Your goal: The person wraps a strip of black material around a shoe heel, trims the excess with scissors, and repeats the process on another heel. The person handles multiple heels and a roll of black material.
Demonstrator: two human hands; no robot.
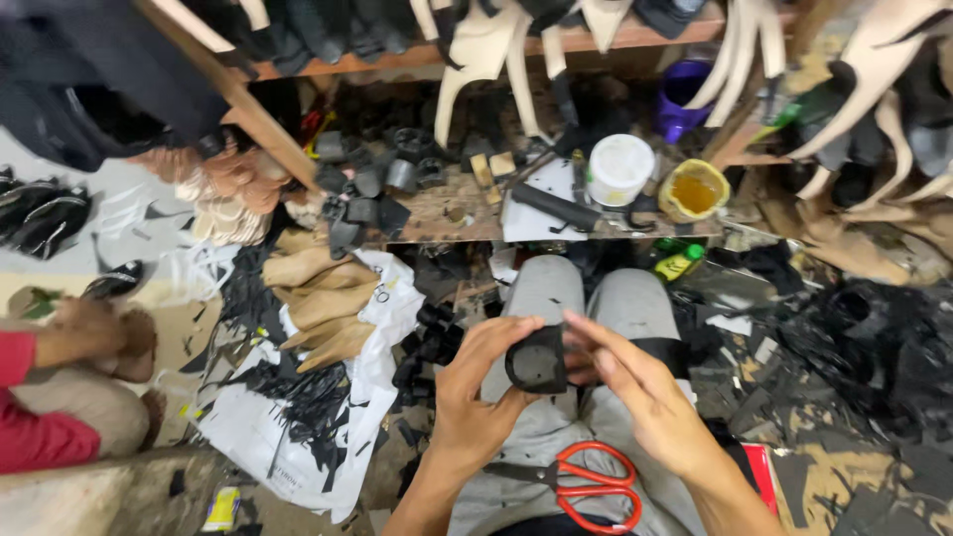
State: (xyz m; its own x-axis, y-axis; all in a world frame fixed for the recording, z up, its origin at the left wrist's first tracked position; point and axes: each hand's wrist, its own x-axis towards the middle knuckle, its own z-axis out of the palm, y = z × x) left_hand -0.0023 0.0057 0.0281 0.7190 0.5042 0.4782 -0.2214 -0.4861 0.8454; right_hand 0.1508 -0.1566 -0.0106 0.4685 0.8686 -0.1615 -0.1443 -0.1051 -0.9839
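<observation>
**Even indoor light, bent edges**

Soft light falls from above, bright on the white tub (619, 167) and plastic sheet (298, 417). Dark scraps at right lose detail. The shelf (596, 40) curves (wide lens). Fingers of the right hand (635, 392) blur slightly.

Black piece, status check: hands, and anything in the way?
Left hand and right hand both grip black piece over lap. Scissors on lap below, untouched. Nothing blocking.

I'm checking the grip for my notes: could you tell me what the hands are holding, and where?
Both hands hold a curled black strip: the left hand pinches its left edge, the right hand its right side.
</observation>
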